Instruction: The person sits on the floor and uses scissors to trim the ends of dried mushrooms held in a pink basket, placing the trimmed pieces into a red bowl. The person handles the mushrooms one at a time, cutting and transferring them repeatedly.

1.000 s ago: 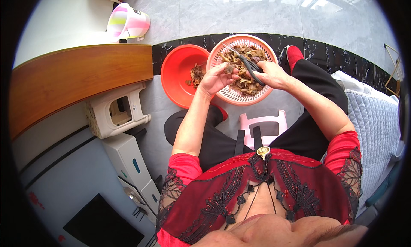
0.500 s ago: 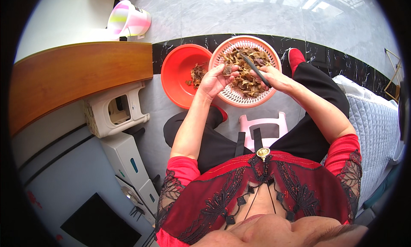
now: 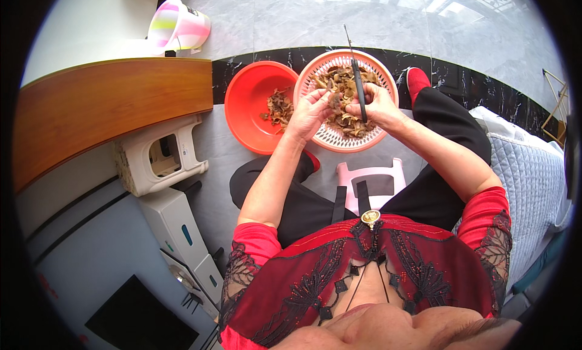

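My left hand (image 3: 310, 112) pinches a small brown piece (image 3: 335, 101), which looks like dried mushroom, above a pink colander (image 3: 327, 135) with slotted sides. My right hand (image 3: 379, 106) is closed round a slim tool (image 3: 358, 83) with a long black handle and a thin metal shaft pointing away from me. Its fingertips are close to the piece; whether they touch it I cannot tell. Many similar brown pieces (image 3: 354, 127) lie in the colander. To its left stands a red basin (image 3: 245, 116) holding a smaller heap of brown scraps (image 3: 280, 107).
A pink plastic stool (image 3: 397, 179) stands between my legs. On the left are a wooden top (image 3: 115, 86), a beige stool (image 3: 142, 167) lying on its side, and a white cabinet (image 3: 176, 222). A multicoloured bucket (image 3: 191, 28) sits beyond. Pale quilted fabric (image 3: 521, 186) lies at right.
The tool has swung from slanting far-left to pointing nearly straight away. My right fingers have come in toward the piece, and my left hand has turned from palm-up to a pinch.
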`<act>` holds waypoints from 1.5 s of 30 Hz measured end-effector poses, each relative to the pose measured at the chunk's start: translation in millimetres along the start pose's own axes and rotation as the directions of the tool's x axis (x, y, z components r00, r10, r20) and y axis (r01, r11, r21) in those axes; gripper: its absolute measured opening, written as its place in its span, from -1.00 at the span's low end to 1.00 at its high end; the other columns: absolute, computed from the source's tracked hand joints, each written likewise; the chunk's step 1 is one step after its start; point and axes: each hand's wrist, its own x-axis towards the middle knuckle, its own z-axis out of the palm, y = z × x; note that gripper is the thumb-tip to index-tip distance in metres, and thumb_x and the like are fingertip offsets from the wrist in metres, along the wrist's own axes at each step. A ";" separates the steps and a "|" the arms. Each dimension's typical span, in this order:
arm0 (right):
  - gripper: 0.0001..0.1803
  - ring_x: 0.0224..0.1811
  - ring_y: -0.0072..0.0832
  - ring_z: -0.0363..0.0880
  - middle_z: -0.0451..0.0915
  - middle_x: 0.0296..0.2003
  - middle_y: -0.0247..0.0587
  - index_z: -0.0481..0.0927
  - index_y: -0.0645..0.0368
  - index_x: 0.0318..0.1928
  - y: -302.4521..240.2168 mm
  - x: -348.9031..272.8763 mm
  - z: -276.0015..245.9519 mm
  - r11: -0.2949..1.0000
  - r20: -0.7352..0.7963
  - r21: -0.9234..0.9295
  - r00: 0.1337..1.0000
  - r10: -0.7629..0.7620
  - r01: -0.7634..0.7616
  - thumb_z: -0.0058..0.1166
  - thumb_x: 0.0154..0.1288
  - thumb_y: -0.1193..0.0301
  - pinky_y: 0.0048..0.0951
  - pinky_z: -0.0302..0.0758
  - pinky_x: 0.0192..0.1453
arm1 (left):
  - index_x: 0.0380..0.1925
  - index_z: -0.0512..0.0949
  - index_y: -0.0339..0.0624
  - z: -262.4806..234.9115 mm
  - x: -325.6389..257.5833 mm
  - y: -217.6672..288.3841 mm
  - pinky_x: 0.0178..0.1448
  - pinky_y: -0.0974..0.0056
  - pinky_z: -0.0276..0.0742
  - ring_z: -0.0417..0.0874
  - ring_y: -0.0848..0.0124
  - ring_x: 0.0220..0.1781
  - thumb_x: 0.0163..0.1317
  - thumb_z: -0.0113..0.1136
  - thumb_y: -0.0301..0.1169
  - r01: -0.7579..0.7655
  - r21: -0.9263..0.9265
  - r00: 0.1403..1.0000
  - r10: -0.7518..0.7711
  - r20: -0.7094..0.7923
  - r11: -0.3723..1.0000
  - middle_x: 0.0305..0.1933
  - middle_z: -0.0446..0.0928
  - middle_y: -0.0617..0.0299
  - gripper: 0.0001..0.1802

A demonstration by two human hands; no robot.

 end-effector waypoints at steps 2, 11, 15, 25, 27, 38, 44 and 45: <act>-0.57 -0.39 -0.62 0.54 0.59 -0.39 -0.23 0.50 0.37 -0.21 1.9 1.3 0.2 1.000 -0.027 0.011 0.999 -0.018 0.019 0.37 -0.07 0.41 -0.59 0.50 -0.31 | -0.10 0.51 -0.20 4.3 -0.3 -1.2 -0.02 0.39 0.53 0.61 0.51 -0.12 0.28 0.19 -0.38 -0.032 0.015 0.999 0.032 0.011 0.999 -0.16 0.59 0.27 -0.77; -0.48 -0.30 -0.56 0.56 0.60 -0.35 -0.19 0.49 0.40 -0.17 3.5 1.5 3.1 0.981 -0.054 -0.138 0.988 -0.143 0.134 0.38 -0.10 0.33 -0.51 0.53 -0.21 | -0.15 0.52 -0.27 13.8 1.9 -5.7 -0.04 0.40 0.57 0.62 0.52 -0.17 0.23 0.23 -0.46 -0.099 0.158 0.995 0.096 0.028 0.982 -0.19 0.59 0.24 -0.79; -0.49 -0.29 -0.53 0.57 0.61 -0.36 -0.14 0.50 0.40 -0.19 6.0 2.6 2.6 0.968 -0.078 -0.197 0.981 -0.176 0.158 0.36 -0.08 0.30 -0.48 0.53 -0.19 | -0.21 0.53 -0.28 18.3 0.5 -9.8 -0.07 0.42 0.59 0.62 0.53 -0.21 0.25 0.19 -0.51 -0.129 0.148 0.992 0.129 0.012 0.981 -0.23 0.60 0.24 -0.87; -0.53 -0.31 -0.52 0.58 0.62 -0.37 -0.10 0.52 0.41 -0.19 -19.0 -6.6 -0.1 0.939 -0.084 -0.325 0.985 -0.150 0.115 0.29 -0.05 0.32 -0.43 0.52 -0.18 | -0.11 0.51 -0.23 13.5 -0.2 -8.7 0.07 0.30 0.56 0.61 0.44 -0.06 0.23 0.21 -0.49 -0.097 -0.066 0.992 0.102 0.074 0.993 -0.08 0.57 0.18 -0.77; -0.56 -0.34 -0.54 0.55 0.59 -0.37 -0.17 0.49 0.41 -0.19 -22.2 -5.0 1.8 0.943 -0.124 -0.330 0.989 -0.084 0.039 0.28 -0.08 0.40 -0.50 0.51 -0.25 | -0.08 0.48 -0.22 9.6 0.7 -3.7 0.08 0.28 0.55 0.60 0.42 -0.03 0.23 0.20 -0.51 -0.062 -0.095 0.997 0.065 0.029 0.994 -0.04 0.55 0.20 -0.74; -0.61 -0.41 -0.60 0.55 0.58 -0.40 -0.23 0.51 0.35 -0.20 -16.7 0.9 -3.3 0.995 -0.097 -0.102 0.995 0.013 -0.023 0.30 -0.01 0.39 -0.56 0.51 -0.32 | -0.03 0.45 -0.21 3.2 -3.5 7.5 0.07 0.27 0.54 0.61 0.40 -0.03 0.28 0.12 -0.48 -0.001 -0.089 0.997 0.007 0.071 0.996 -0.05 0.56 0.19 -0.74; -0.55 -0.36 -0.58 0.57 0.59 -0.36 -0.20 0.54 0.39 -0.18 -22.8 1.0 -10.9 0.998 0.016 0.052 0.999 0.040 -0.041 0.37 0.03 0.31 -0.57 0.54 -0.27 | -0.07 0.49 -0.21 7.7 -7.1 11.4 0.05 0.29 0.54 0.64 0.42 -0.13 0.35 0.07 -0.38 0.026 0.132 0.990 -0.045 0.136 0.991 -0.18 0.60 0.21 -0.78; -0.54 -0.35 -0.57 0.58 0.59 -0.35 -0.19 0.54 0.39 -0.18 -21.8 0.8 -11.6 0.998 0.031 0.049 0.999 0.042 -0.043 0.38 0.02 0.30 -0.57 0.54 -0.24 | -0.08 0.50 -0.21 8.8 -7.2 11.8 0.03 0.31 0.55 0.65 0.43 -0.15 0.36 0.07 -0.37 0.034 0.169 0.988 -0.058 0.140 0.985 -0.20 0.61 0.22 -0.79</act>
